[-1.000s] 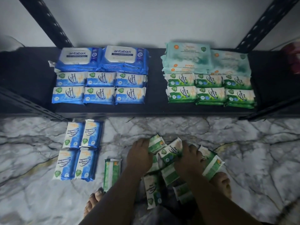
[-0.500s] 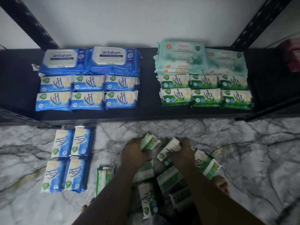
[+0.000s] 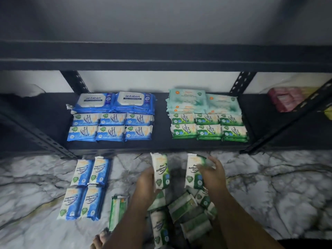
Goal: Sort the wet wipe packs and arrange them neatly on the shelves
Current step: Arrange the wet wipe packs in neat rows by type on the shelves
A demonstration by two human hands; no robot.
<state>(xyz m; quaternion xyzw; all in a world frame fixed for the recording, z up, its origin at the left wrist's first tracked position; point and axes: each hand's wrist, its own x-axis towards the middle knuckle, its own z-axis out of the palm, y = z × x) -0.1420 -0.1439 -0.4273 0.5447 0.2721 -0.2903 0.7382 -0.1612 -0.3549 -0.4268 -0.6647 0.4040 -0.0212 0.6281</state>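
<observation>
Left hand [image 3: 146, 184] grips the left Pine pack [image 3: 160, 170] and right hand [image 3: 214, 177] the right Pine pack [image 3: 194, 169], both upright over the floor heap [image 3: 186, 209] before the lower shelf [image 3: 161, 145]; judged light, soft, slick-filmed, best clasped across the long edges.

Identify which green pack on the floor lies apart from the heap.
The lone green pack, just right of the four blue floor packs; the others are heaped together or held by the left hand and right hand.
</observation>
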